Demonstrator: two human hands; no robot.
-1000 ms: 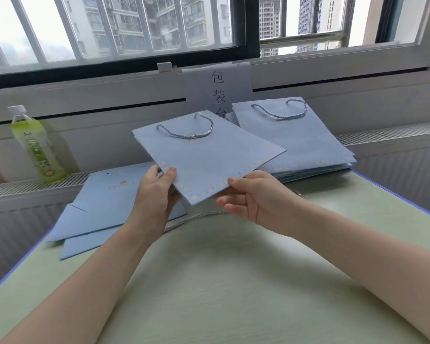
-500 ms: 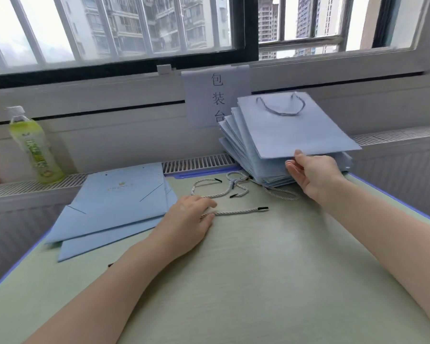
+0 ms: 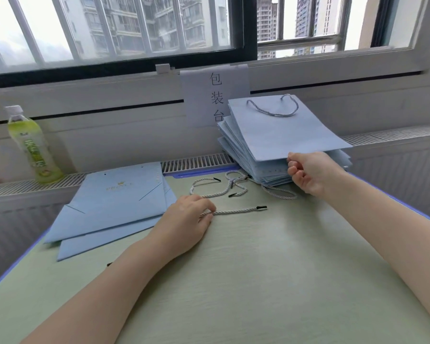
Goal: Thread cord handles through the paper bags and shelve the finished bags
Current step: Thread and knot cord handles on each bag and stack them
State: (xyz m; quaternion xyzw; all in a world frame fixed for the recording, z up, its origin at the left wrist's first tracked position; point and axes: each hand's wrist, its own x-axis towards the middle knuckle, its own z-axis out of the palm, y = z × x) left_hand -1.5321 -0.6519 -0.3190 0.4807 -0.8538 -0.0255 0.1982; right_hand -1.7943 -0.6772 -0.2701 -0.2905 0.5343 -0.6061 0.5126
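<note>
Left fingers: the fingers (image 3: 207, 211) of the left hand (image 3: 184, 223) were curled and pinched one end of a white twisted cord (image 3: 236, 211).
Right fingers: the fingers (image 3: 293, 167) of the right hand (image 3: 313, 173) were curled in by the near edge of the top bag (image 3: 283, 131). I could not tell if they held the bag's edge or only touched it.
Left hand: it lay low on the table (image 3: 246, 281), just beside the flat bags.
Held cord: it lay straight on the table and ran to the right, away from the left hand. It had a black tip at its far end.
Loose cords: more white cords (image 3: 219, 187) with black tips lay in loops on the table, between the two hands and a bit farther back.
Top bag: it was light blue and already had a cord handle (image 3: 273, 109) in it. It sat on top of the done pile.
Done pile: a stack of blue bags (image 3: 243, 155) sat at the back right of the table, fanned out a little. One cord handle stuck out from under it.
Flat bags: a small pile of blue bags (image 3: 114, 202) without handles lay flat at the left of the table.
Bottle: a green drink bottle (image 3: 31, 145) stood upright on the ledge at the far left.
Paper sign: a white sheet (image 3: 214, 93) with writing hung on the wall behind the done pile.
</note>
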